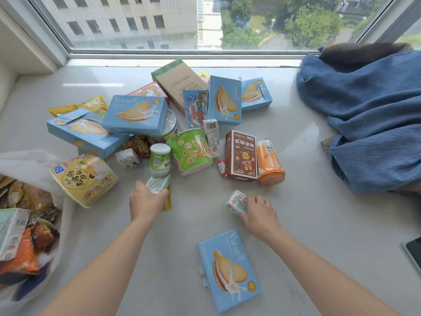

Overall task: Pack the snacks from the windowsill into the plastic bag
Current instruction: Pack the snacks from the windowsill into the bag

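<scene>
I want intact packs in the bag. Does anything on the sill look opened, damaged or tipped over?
Yes. The light-blue biscuit box at the left has its perforated strip torn open, as does the far one. The green paper cup and yellow paper bowl lie on their sides.

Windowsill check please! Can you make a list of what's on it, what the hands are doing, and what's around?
Surface: pale glossy stone windowsill, bare near the front.
Job's things: clear plastic bag at left, already holding packets; heap of blue biscuit boxes, green paper cup, brown carton, orange bottle.
Clutter: crumpled blue cloth; phone corner.
Grippers: left hand grips a small green-white carton; right hand grips another small carton.
Cables: nothing seen.
Surroundings: window, building, trees outside.
</scene>
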